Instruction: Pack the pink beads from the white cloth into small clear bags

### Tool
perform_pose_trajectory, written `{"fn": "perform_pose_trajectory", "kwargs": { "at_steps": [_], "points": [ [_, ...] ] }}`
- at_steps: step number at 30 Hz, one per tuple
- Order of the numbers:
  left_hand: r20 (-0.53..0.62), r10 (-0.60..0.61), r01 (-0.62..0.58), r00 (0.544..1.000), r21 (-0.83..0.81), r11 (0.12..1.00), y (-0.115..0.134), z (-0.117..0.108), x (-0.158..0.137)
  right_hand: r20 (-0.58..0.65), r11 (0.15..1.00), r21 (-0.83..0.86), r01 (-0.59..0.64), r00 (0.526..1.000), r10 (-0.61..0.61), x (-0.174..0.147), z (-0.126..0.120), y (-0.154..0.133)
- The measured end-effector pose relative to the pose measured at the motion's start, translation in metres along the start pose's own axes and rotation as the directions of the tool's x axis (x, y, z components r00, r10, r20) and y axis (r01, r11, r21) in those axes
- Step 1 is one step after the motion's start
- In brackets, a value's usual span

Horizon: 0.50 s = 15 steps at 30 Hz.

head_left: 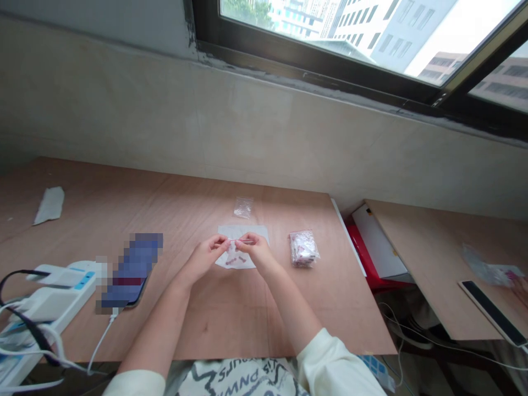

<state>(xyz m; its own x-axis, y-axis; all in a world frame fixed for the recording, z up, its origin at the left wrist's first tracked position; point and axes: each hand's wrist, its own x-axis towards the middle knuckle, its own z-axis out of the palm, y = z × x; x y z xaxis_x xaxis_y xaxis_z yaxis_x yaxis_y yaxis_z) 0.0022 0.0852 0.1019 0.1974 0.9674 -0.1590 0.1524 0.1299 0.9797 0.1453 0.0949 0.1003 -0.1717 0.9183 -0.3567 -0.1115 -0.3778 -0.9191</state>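
Both hands meet over a white sheet (259,234) on the wooden table. My left hand (208,253) is closed in a pinch at one end of a thin, pinkish, stick-like piece (235,240). At its other end the fingertips of my right hand (258,254) pinch too; a slim pale shaft shows by these fingers, and its kind is too small to make out. Small dark-red pieces (242,259) lie on the sheet below the hands. Just beyond the sheet is a small clear plastic bag (243,208). Right of my right hand sits a stack of clear plastic packets (304,248).
A phone (134,272) charges by cable on the left, beside a white power strip (61,297) with plugs and cords. A torn white scrap (49,205) lies far left. Across a gap, a second table (429,236) holds another phone (493,312) and a plastic bag (484,267).
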Motion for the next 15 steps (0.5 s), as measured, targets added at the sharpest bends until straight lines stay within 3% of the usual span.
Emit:
{"fn": "perform_pose_trajectory", "kwargs": {
  "at_steps": [4, 10, 15],
  "points": [
    [0.052, 0.016, -0.017, 0.998, 0.021, 1.0, 0.007, 0.001, -0.001, -0.007, 1.0, 0.027, -0.012, 1.0, 0.012, 0.003, 0.004, -0.004],
    [-0.017, -0.034, 0.033, 0.999, -0.065, 0.997, 0.007, -0.005, -0.004, 0.057, 0.997, 0.073, 0.035, 0.998, -0.039, 0.0, 0.003, 0.001],
    [-0.035, -0.045, 0.045, 0.998, -0.012, 0.999, 0.004, -0.007, -0.01, 0.025, 0.994, 0.105, 0.025, 0.999, -0.028, -0.003, 0.0, 0.007]
  ]
}}
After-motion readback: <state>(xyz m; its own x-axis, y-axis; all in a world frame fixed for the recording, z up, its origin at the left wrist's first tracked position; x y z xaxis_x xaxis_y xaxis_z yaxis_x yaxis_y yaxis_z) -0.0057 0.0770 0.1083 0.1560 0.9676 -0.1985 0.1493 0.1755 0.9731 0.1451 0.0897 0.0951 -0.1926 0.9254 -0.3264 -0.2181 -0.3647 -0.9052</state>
